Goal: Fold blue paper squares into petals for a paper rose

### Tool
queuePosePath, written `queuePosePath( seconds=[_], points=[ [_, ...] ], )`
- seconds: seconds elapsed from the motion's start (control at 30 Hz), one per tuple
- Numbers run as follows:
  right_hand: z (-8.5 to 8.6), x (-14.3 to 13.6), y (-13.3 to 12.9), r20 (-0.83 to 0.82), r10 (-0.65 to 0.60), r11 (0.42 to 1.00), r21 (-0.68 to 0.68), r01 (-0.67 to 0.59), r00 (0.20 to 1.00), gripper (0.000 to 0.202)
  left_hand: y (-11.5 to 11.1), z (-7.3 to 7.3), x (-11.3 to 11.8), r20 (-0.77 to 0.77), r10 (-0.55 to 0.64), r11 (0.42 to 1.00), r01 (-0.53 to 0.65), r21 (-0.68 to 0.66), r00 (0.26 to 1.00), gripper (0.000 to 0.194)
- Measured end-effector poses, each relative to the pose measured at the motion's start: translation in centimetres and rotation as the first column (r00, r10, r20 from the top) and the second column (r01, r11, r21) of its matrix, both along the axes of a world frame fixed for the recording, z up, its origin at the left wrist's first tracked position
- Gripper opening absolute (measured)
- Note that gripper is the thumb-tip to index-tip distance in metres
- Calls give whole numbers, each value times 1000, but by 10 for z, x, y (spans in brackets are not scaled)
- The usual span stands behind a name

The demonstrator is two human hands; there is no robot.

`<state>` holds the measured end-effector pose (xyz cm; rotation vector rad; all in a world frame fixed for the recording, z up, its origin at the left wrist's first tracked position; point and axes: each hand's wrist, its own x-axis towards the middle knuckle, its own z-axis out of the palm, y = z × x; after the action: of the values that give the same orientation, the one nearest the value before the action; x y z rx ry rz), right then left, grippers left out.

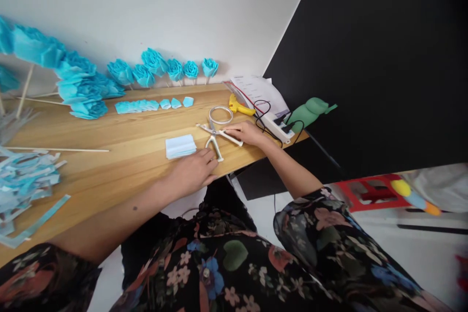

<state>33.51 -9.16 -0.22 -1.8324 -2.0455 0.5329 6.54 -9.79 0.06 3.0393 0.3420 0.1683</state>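
White-handled scissors (230, 137) lie with their blades apart on the wooden table. My right hand (244, 131) rests over one handle, its fingers partly bent; whether it grips the handle is unclear. Just left of the other handle is my left hand (193, 169), palm down near the table edge, its fingers bent and partly hidden. A stack of pale blue paper (180, 146) lies just beyond the left hand. Behind the scissors sits a roll of tape (221, 115). Small folded blue pieces (137, 106) form a row farther back.
Blue paper flowers (153, 62) on sticks stand along the wall. Cut strips (27, 180) and a thin stick (58, 149) are at the left of the table (120, 170). A yellow glue gun (241, 106), printed sheets (259, 91), a power strip (280, 129) and a green object (310, 113) are at the right.
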Motion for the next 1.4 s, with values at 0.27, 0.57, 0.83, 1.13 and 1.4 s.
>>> queuePosePath(
  seconds=[0.27, 0.57, 0.83, 1.13, 1.4],
  points=[
    [-3, -1, -2, 70, -55, 970, 239, 37, 996, 36, 12, 3, -18, 200, 12, 994, 10, -109, 980, 27],
    [11, -32, -31, 155, 386, 889, 201, -412, 909, 48, 80, 39, -70, 432, 391, 898, -236, -370, 813, 33],
    [3, -55, -27, 204, 265, 920, 240, -310, 942, 48, 105, -7, -79, 306, 561, 766, -342, -544, 769, 37],
    [9, -96, 4, 209, 281, 886, 318, -337, 937, 27, 92, -1, -77, 243, 636, 675, -375, -636, 733, 36],
    [5, -100, -5, 208, 352, 860, 313, -403, 913, 21, 93, -1, -77, 246, 714, 595, -384, -706, 655, 31]
  ],
)
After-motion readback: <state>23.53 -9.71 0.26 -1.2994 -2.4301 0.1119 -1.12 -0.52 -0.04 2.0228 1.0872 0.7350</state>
